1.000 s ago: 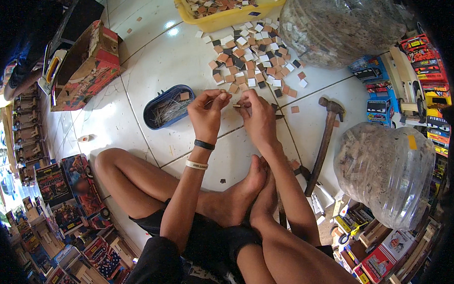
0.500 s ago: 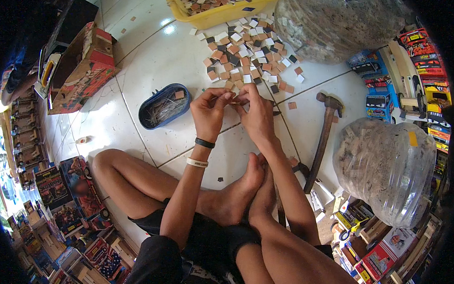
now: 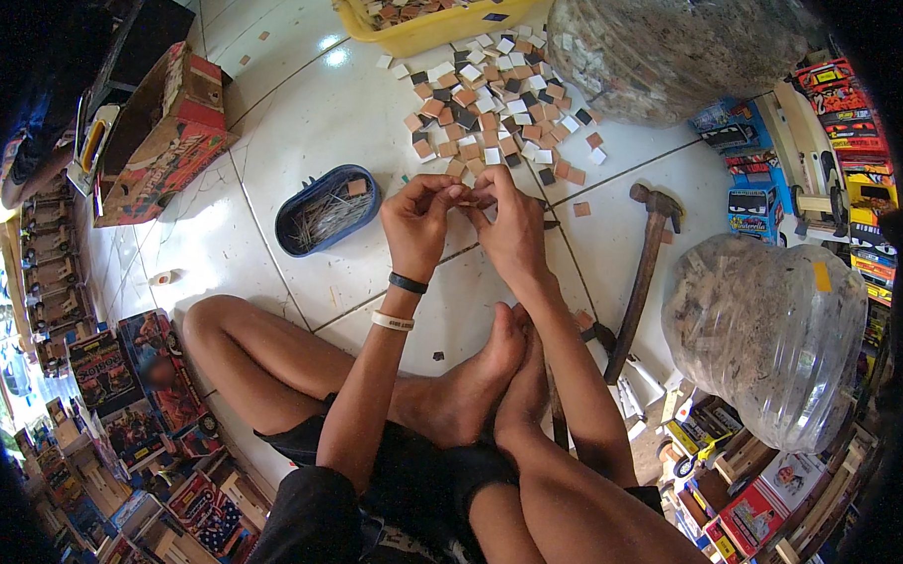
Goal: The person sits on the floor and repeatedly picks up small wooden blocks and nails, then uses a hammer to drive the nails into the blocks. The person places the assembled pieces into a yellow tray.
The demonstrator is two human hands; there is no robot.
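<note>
To the left, loose nails (image 3: 319, 218) lie crossed in the blue tub (image 3: 318, 246), so a careless reach could prick a finger. The left hand (image 3: 415, 221) presses its fingertips together, on what I cannot tell; the right hand (image 3: 511, 229) pinches a small piece (image 3: 464, 202) between thumb and finger, on the near side of the scattered tiles (image 3: 488, 124), where a slip could lose it. Printed lettering marks the dark panels (image 3: 102, 367) at left, the white wristband (image 3: 392, 322) and the blue box (image 3: 755, 211) at far right.
</note>
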